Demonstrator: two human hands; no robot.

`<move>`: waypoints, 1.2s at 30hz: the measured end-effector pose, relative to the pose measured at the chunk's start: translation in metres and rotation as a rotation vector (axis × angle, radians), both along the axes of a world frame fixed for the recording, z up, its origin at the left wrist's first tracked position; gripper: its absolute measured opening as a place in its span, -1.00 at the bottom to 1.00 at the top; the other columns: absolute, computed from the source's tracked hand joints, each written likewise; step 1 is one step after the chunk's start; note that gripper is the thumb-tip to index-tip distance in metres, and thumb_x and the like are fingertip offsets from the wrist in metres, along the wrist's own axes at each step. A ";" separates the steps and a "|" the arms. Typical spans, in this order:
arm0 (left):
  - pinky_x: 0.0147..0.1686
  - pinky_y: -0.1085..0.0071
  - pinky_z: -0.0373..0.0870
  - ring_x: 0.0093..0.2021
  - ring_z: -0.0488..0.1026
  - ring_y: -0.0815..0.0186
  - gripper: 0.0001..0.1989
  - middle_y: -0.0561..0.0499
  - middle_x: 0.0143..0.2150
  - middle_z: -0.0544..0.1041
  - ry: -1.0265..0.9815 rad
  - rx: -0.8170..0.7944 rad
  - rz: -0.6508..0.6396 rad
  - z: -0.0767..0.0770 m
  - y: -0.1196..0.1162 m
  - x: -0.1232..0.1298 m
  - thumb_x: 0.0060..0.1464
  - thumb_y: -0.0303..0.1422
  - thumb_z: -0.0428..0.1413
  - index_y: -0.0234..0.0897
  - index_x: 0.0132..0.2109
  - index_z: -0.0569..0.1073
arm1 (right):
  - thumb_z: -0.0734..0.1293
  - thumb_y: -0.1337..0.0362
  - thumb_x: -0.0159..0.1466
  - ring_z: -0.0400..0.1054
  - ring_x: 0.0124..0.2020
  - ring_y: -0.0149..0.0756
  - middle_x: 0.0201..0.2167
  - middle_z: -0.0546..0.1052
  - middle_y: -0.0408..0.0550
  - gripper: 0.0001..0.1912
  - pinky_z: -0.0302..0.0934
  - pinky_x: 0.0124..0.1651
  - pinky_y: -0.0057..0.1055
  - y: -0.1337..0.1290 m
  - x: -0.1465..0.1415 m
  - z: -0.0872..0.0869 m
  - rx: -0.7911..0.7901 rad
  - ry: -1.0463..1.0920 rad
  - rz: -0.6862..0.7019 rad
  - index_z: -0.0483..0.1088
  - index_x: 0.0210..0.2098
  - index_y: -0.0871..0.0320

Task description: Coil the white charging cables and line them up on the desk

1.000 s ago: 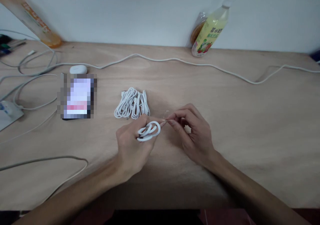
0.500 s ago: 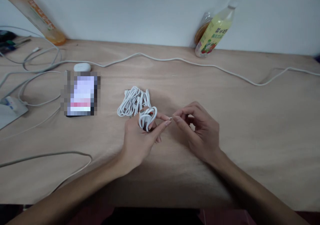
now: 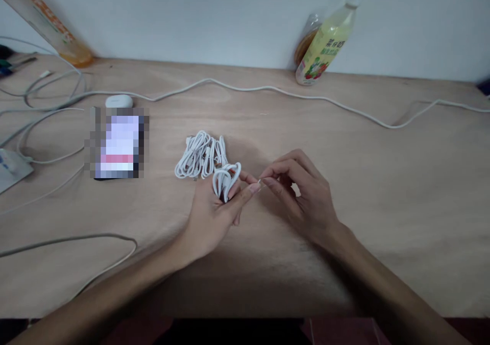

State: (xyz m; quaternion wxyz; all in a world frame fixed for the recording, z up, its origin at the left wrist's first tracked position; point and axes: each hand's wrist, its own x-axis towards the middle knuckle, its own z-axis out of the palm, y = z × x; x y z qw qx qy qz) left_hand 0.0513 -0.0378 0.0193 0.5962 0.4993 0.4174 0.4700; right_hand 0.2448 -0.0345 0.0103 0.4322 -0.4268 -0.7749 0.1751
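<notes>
A coiled white cable [image 3: 226, 180] is held in my left hand [image 3: 214, 215], its loops standing up between thumb and fingers. My left thumb and a fingertip also pinch a tiny pale strip [image 3: 259, 181], too small to name surely. At the strip's other side, my right hand [image 3: 306, 192] is closed in a pinch, thumb against fingertips. The two hands' fingertips almost meet there. Just behind my left hand, several bundled white cables [image 3: 199, 153] lie on the wooden table [image 3: 401, 192].
A phone [image 3: 120, 143] with a blurred screen and a white case [image 3: 119, 101] lie at left. Loose cables [image 3: 34, 115] spread by a white box [image 3: 13, 169]. A long white cable [image 3: 268, 88] crosses the back. Bottles stand by the wall: one orange [image 3: 53, 23], one yellow [image 3: 323, 46].
The view has shifted slightly, so the table's things sit a little further left. Both hands keep their pinch at the small strip, the right wrist slightly turned.
</notes>
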 end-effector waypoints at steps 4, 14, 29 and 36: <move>-0.67 0.61 0.17 -0.68 0.25 0.68 -0.41 0.08 -0.24 0.59 -0.071 -0.093 -0.048 -0.001 0.001 -0.001 0.17 -0.29 0.45 -0.28 -0.50 0.17 | 0.37 0.43 0.53 0.43 -0.23 -0.28 -0.21 0.52 -0.08 -0.86 0.33 -0.30 -0.36 0.002 0.004 -0.003 0.123 -0.105 -0.005 0.51 -0.11 0.04; -0.67 0.63 -0.07 -0.70 0.04 0.61 -0.38 0.29 -0.69 0.15 -0.180 -0.475 -0.194 0.011 0.008 -0.005 0.07 -0.33 0.51 -0.19 -0.47 0.13 | 0.36 0.29 0.55 0.40 -0.23 -0.25 -0.21 0.52 -0.09 -0.84 0.35 -0.18 -0.32 0.012 0.016 0.008 -0.212 -0.027 0.151 0.55 -0.20 0.02; -0.71 0.62 -0.02 -0.73 0.06 0.61 -0.34 0.31 -0.69 0.19 -0.144 -0.433 -0.162 0.012 0.009 -0.004 0.01 -0.29 0.55 -0.17 -0.44 0.12 | 0.48 0.12 0.45 0.38 -0.29 -0.33 -0.29 0.53 -0.13 -0.80 0.30 -0.24 -0.38 0.008 0.007 0.011 -0.601 0.356 0.139 0.61 -0.26 0.06; -0.72 0.62 -0.01 -0.74 0.06 0.62 -0.33 0.31 -0.67 0.21 -0.166 -0.419 -0.169 0.011 0.010 -0.004 -0.02 -0.30 0.56 -0.18 -0.46 0.11 | 0.55 0.00 0.38 0.39 -0.30 -0.30 -0.34 0.57 -0.13 -0.71 0.32 -0.19 -0.34 0.007 0.001 0.004 -0.719 0.514 0.109 0.62 -0.32 0.06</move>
